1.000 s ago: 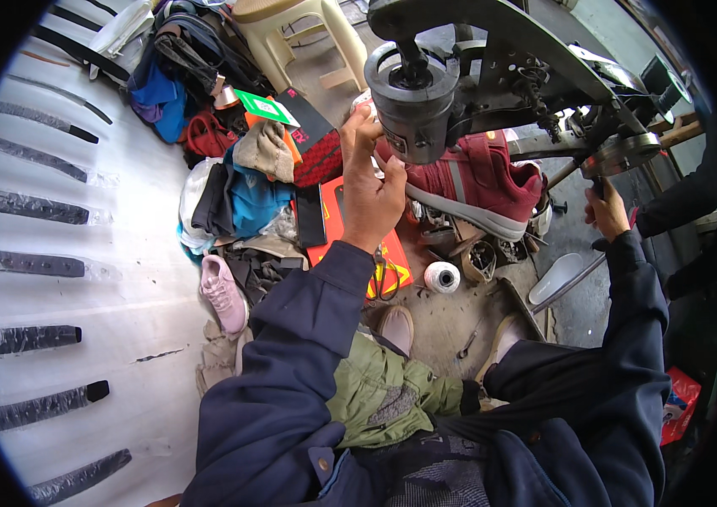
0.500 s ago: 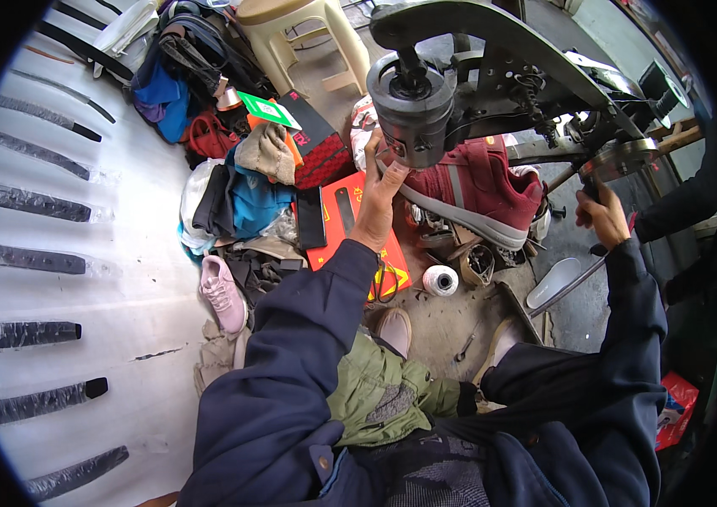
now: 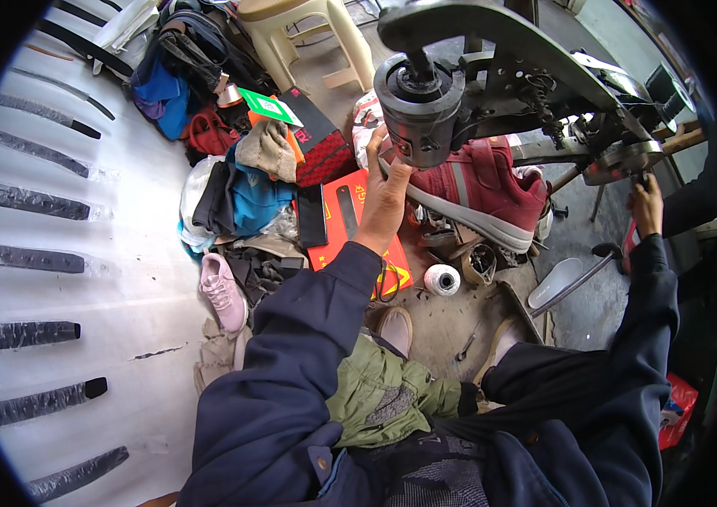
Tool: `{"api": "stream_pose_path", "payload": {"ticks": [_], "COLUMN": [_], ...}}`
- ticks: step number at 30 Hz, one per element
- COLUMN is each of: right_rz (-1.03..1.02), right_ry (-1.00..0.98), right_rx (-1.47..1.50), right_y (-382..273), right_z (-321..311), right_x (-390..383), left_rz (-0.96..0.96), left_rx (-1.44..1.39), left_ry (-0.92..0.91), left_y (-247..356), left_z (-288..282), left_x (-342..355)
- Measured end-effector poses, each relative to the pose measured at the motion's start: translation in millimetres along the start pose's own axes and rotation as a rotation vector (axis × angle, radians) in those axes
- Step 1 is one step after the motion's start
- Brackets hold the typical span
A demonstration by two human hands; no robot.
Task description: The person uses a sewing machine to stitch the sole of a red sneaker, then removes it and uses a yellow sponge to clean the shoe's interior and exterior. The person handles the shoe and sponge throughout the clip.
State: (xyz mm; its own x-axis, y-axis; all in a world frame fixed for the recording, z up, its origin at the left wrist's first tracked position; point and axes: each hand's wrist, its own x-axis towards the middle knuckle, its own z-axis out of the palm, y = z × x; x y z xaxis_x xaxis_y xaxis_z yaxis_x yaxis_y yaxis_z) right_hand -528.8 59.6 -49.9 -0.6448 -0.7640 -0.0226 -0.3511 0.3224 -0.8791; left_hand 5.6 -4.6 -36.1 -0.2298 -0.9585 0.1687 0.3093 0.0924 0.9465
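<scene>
A dark metal sewing machine (image 3: pixel 494 34) hangs over a maroon shoe (image 3: pixel 494 194) with a grey sole, its cylindrical head (image 3: pixel 418 110) above the shoe's toe. My left hand (image 3: pixel 384 194) grips the toe end of the shoe beside that head, with its fingertips partly hidden. My right hand (image 3: pixel 648 203) is closed on a small dark crank handle (image 3: pixel 642 182) below the round metal wheel (image 3: pixel 620 160) at the machine's right. A white thread spool (image 3: pixel 443 279) lies on the floor below the shoe.
A plastic stool (image 3: pixel 308 25) stands behind. Bags and cloth (image 3: pixel 249 194), a red box (image 3: pixel 342 228) and a pink shoe (image 3: pixel 222 296) lie at the left, beside a white sheet (image 3: pixel 156 304) with dark wrapped strips. A clear insole (image 3: pixel 553 283) and a metal rod (image 3: pixel 570 291) lie at the right.
My right hand has moved to the right along with the crank handle, its forearm now more upright. My left hand stays on the shoe and has shifted only slightly.
</scene>
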Motion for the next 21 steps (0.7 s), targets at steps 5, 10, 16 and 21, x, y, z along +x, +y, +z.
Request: {"api": "stream_pose_path", "payload": {"ticks": [5,10,16,21], "right_rz": [0.096,0.146,0.109,-0.207], "right_ry": [-0.335,-0.443,-0.452,-0.437], "right_rx": [-0.151,-0.159,-0.089,0.045], "right_y": [-1.2,-35.3,-55.2,-92.9], "right_z": [57.3,67.7,72.6,52.1], "right_x": [-58.9,-79.8,-93.6,-103.3], "left_rz": [0.103,0.018,0.054,0.04], "left_rx": [0.275,0.002,0.161,0.167], "left_ry": [0.028,0.013,0.052,0.038], "left_y": [-2.9,-8.8,-5.1,-2.7], "left_z": [-2.8,-2.5,-2.1,-1.5], "left_x": [-3.2,0.2,-0.3,-0.1]}}
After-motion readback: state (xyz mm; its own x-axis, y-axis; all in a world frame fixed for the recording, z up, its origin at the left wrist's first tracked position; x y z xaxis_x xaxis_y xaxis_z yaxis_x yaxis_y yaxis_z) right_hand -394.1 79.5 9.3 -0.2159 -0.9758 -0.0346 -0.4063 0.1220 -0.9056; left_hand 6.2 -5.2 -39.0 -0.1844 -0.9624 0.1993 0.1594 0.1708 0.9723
